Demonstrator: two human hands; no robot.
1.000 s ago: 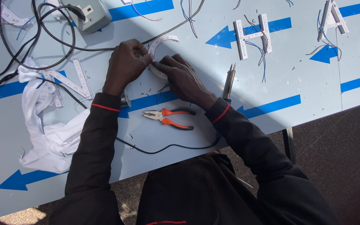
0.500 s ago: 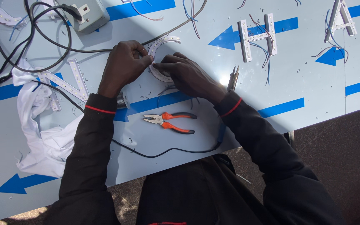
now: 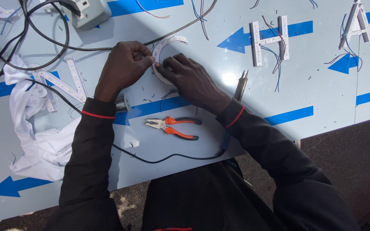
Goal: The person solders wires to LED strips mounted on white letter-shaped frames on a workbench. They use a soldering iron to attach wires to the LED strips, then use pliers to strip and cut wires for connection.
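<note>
Across the whole frame lies the pale blue sign panel (image 3: 330, 107) with its blue arrows, and I work down from it to the small things. At the left edge a white cloth (image 3: 35, 145) is bunched up, with black cables (image 3: 31, 47) looping over the upper left toward a grey box (image 3: 88, 15). Strip-built letters sit on the panel: a V shape (image 3: 65, 83) left of centre, an H shape (image 3: 268, 40) upper right, an A shape (image 3: 356, 23) at the far right corner. The thing in hand is the curved C-shaped strip letter (image 3: 168, 45), upper centre, flat on the panel. My left hand (image 3: 123, 68) is curled, thumb and forefinger pinching the left side of the curve; my right hand (image 3: 191, 79) comes in from below with fingertips pressed on the same spot — the two hands meet there, almost touching. Below them lie orange-handled pliers (image 3: 172, 127), jaws pointing left, and a soldering iron (image 3: 240, 87) rests just right of my right wrist. A small spool (image 3: 123, 103) sits by my left cuff. To do this well, I judge — keep the curve pinned flat with one hand, work the joint with the fingertips only, and keep the loose wires clear of the iron.
</note>
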